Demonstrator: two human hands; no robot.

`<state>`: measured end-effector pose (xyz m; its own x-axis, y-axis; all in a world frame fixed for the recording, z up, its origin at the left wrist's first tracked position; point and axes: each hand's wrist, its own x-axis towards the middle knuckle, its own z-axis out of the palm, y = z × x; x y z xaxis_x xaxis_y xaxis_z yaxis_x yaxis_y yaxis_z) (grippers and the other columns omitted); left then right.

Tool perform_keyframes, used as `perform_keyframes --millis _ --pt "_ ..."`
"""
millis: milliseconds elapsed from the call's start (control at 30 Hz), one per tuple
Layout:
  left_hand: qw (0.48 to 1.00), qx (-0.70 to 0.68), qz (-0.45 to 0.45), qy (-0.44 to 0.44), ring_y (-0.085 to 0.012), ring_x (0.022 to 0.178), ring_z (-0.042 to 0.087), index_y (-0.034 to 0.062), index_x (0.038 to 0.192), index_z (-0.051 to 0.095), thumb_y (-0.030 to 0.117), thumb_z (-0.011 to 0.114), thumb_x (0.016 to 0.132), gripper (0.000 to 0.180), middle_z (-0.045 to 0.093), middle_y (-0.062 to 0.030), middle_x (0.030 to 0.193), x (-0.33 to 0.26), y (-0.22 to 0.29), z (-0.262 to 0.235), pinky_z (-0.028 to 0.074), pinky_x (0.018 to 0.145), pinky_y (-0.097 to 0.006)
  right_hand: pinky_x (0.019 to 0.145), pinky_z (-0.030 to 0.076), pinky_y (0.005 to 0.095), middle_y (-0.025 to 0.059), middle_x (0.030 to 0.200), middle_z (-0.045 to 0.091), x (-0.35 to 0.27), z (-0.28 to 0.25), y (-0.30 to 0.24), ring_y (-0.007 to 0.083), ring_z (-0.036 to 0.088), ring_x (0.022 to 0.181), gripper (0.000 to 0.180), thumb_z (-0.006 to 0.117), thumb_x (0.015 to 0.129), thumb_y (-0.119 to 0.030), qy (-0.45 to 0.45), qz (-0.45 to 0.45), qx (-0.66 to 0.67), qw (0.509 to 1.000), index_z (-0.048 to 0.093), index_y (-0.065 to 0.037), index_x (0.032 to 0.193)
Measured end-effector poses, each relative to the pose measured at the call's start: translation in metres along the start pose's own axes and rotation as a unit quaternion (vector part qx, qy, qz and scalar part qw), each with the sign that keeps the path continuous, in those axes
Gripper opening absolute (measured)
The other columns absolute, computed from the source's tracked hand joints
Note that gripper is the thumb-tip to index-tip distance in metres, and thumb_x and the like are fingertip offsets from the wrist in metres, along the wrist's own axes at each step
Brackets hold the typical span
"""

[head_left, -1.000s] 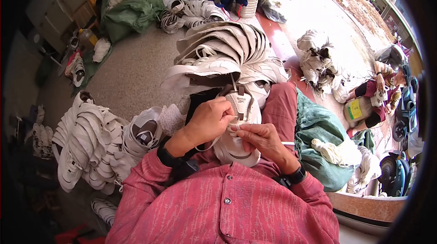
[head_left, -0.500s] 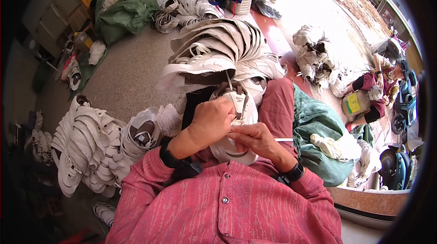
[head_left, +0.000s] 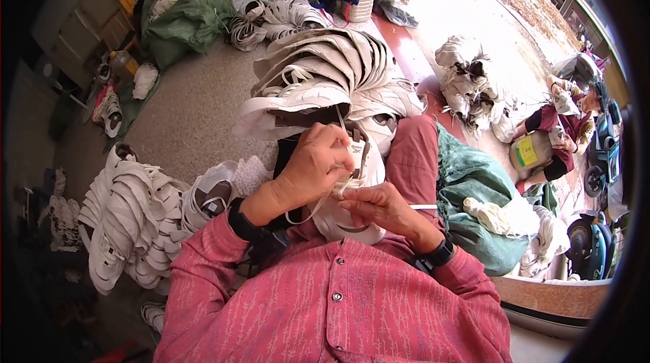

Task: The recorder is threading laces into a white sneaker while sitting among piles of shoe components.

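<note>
A white shoe upper [head_left: 342, 222] with a beige tongue area lies across my lap, its toe toward my body. My left hand [head_left: 313, 165] is over its lacing area, fingers curled and thumb bent in, seemingly pinching a flat white shoelace [head_left: 313, 214]. The lace loops down below that hand. Close beside it, my right hand [head_left: 384, 206] is closed in a pinch on the lace at the eyelets. A white strip sticks out to the right past this hand. The exact grip of the left fingertips is partly hidden.
A big stack of nested shoe uppers [head_left: 338, 65] stands just beyond my hands. More uppers [head_left: 125, 221] are piled at the left. A green sack [head_left: 474, 194] lies by my right leg. Farther off are other piles, a co-worker [head_left: 569, 119] at right and another ahead.
My left hand has lifted slightly and opened its curl a little, and a loop of lace now shows beneath it. My right hand stays almost in place.
</note>
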<state>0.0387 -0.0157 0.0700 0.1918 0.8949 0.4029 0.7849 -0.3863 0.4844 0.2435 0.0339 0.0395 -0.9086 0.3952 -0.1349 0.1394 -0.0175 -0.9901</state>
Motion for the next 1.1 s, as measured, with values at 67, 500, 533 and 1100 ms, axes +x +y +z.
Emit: perform_keyframes --millis 67,500,533,1100 --pt "0.997 -0.04 -0.014 0.065 -0.0238 0.104 0.053 0.0072 0.105 0.058 0.004 0.076 0.067 0.042 0.052 -0.0079 0.109 0.002 -0.008 0.005 0.039 0.096 -0.035 0.055 0.041 0.0227 -0.0042 0.062 0.051 0.0 -0.001 0.002 0.0037 0.045 0.06 0.027 0.059 0.097 -0.02 -0.003 -0.01 0.004 1.0 0.066 -0.009 0.121" --pt "0.908 -0.339 -0.062 -0.237 -0.0146 0.116 0.048 0.0143 0.152 0.021 0.002 0.076 0.067 0.102 0.051 -0.0086 0.131 0.043 -0.053 0.005 0.037 0.103 -0.028 0.059 0.049 0.0328 0.0121 0.07 0.062 0.01 -0.012 -0.001 0.0258 0.063 0.06 0.03 0.061 0.078 -0.001 -0.015 -0.156 -0.264 0.952 0.068 -0.006 0.106" --pt "0.874 -0.379 -0.088 -0.292 -0.0139 0.116 0.048 0.0142 0.151 0.027 0.003 0.075 0.067 0.098 0.051 -0.0078 0.131 0.044 -0.054 0.006 0.037 0.102 -0.028 0.059 0.049 0.0336 0.0133 0.071 0.062 0.01 -0.011 -0.001 0.0299 0.062 0.061 0.028 0.061 0.076 -0.001 -0.006 -0.175 -0.276 0.945 0.068 -0.006 0.103" --pt "0.883 -0.412 -0.138 -0.174 -0.0089 0.106 0.053 0.0099 0.139 0.048 -0.001 0.075 0.072 0.073 0.058 -0.0006 0.121 0.005 -0.042 -0.001 0.043 0.095 -0.025 0.066 0.048 0.0234 0.0023 0.084 0.063 0.016 -0.033 0.019 0.0073 0.057 0.074 0.012 0.062 0.092 -0.007 0.11 -0.075 -0.062 0.989 0.061 0.001 0.102"
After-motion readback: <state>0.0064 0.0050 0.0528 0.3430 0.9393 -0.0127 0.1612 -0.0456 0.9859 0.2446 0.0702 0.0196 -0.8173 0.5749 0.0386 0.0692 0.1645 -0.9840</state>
